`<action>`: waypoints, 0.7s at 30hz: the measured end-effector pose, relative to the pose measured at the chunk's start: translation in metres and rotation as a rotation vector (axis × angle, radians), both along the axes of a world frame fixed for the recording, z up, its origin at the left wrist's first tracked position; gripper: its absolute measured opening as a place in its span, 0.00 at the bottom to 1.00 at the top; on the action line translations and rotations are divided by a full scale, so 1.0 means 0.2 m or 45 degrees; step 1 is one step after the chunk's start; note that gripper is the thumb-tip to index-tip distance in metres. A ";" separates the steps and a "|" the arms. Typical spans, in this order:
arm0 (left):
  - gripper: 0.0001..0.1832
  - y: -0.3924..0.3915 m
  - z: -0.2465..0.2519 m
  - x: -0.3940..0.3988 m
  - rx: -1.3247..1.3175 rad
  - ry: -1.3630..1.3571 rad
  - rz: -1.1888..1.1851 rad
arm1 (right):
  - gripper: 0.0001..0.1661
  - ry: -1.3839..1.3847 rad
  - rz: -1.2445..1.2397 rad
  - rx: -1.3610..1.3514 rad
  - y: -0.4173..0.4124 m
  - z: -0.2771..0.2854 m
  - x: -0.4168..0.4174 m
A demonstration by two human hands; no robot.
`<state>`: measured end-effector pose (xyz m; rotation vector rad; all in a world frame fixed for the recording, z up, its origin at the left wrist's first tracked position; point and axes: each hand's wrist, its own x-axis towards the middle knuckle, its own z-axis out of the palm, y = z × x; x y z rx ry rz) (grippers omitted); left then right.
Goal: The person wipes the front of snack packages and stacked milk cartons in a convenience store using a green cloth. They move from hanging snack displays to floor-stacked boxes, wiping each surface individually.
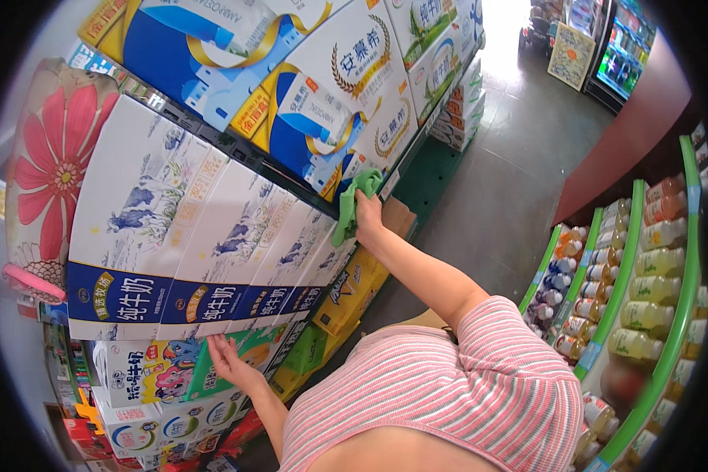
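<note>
A green cloth (348,215) is bunched in my right hand (368,217), which holds it at the lower corner of blue-and-white yogurt cartons (312,124). The cloth lies at the shelf edge, by the end of a stack of white-and-blue milk cartons (212,236). My left hand (229,361) is palm up, with its fingertips at the bottom edge of that stack. Nothing is visible in it. Just beside the left hand is a green carton (236,360), and a milk carton with cartoon ponies (171,369) adjoins it.
A flower-patterned cushion-like item (59,171) with a pink band sits against the stack's far end. Bottled drinks (643,283) fill green-edged shelves on the right. A grey tiled aisle (495,171) leads to a drinks cooler (619,53). More milk cartons (171,422) are piled below.
</note>
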<state>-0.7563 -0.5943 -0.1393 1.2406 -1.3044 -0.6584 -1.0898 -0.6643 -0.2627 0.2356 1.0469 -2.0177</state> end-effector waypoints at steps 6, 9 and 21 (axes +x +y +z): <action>0.25 0.04 0.01 -0.08 -0.001 0.054 0.064 | 0.18 -0.095 0.013 -0.226 -0.07 0.16 -0.13; 0.26 0.05 -0.02 -0.10 -0.034 0.084 0.074 | 0.18 -0.102 -0.011 -0.339 -0.09 0.27 -0.31; 0.30 0.19 -0.12 -0.83 -0.309 -0.352 -0.378 | 0.30 1.681 0.029 -0.125 0.06 0.40 -0.20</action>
